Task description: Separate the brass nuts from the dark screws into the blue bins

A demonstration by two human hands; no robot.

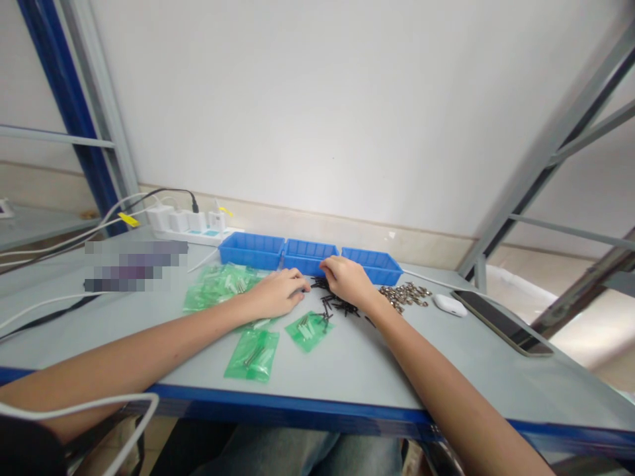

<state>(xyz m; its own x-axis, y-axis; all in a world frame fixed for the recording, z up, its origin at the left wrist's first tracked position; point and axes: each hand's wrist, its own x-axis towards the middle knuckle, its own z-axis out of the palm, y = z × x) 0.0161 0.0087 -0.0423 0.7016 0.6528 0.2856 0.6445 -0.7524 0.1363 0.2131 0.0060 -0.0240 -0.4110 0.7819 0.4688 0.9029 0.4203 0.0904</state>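
My left hand [280,293] rests low over the table, its fingers bent forward and the thumb a little apart, with nothing visible in it. Under and beside it lie several green plastic bags [213,287] with metal screws inside. My right hand [346,279] is closed in a pinch in front of the middle blue bin [310,254]; whatever its fingertips hold is hidden. Loose black screws [342,306] are scattered below and between the hands. Nearer me lie a green bag with light pieces [308,330] and another green bag with long screws [254,356].
Flanking the middle bin are a left blue bin [252,251] and a right blue bin [373,266]. Shiny metal parts [407,295] are heaped right of my right hand, near a white earphone case [450,305] and a phone [501,322]. A power strip [198,235] with cables stands back left.
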